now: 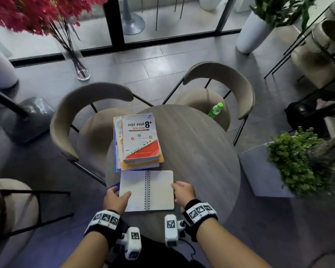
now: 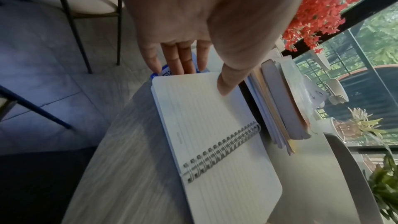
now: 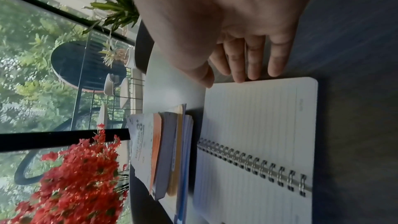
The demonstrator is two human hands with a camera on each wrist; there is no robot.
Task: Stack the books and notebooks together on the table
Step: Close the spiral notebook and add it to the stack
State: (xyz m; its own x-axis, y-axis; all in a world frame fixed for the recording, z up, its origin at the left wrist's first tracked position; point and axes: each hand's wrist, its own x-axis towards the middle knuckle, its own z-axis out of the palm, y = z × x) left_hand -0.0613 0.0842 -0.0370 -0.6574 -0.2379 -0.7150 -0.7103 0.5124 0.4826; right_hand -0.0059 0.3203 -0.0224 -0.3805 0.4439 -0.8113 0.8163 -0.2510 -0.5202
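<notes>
Both hands [image 1: 116,200] [image 1: 183,192] hold the open notebook [image 1: 159,190] by its side edges, just beside the stack [image 1: 139,140]. Lifted open, its pages might flop and bend.
</notes>
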